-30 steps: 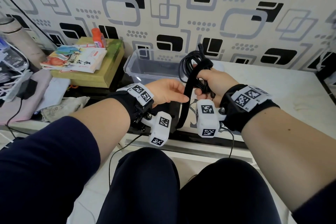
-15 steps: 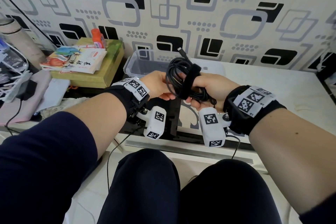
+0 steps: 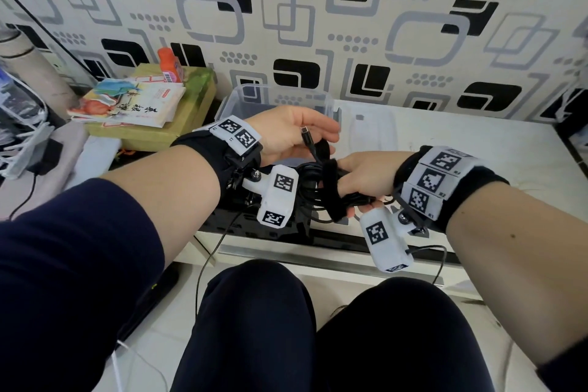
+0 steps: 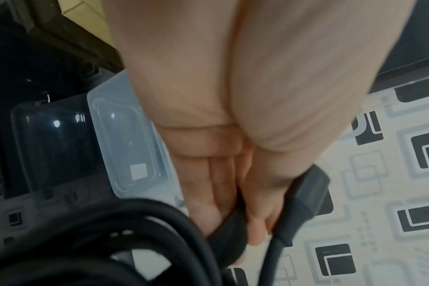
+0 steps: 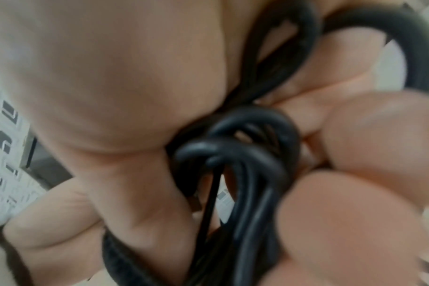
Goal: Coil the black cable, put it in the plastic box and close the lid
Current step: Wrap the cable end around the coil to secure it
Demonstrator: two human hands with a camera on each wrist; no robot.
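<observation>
two hands (image 3: 286,134) (image 3: 362,175) grip one coiled black cable (image 3: 313,183).

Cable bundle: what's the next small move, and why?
Probably press the strap end down to fasten it. The right hand grips the coiled black cable with the strap around it, the left hand pinches the strap's end, and the plastic box behind stands open with its lid beside it.

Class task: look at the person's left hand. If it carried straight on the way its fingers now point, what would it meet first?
Probably the lid lying on the table beside the plastic box; the left hand points that way, though depth is unclear.
</observation>
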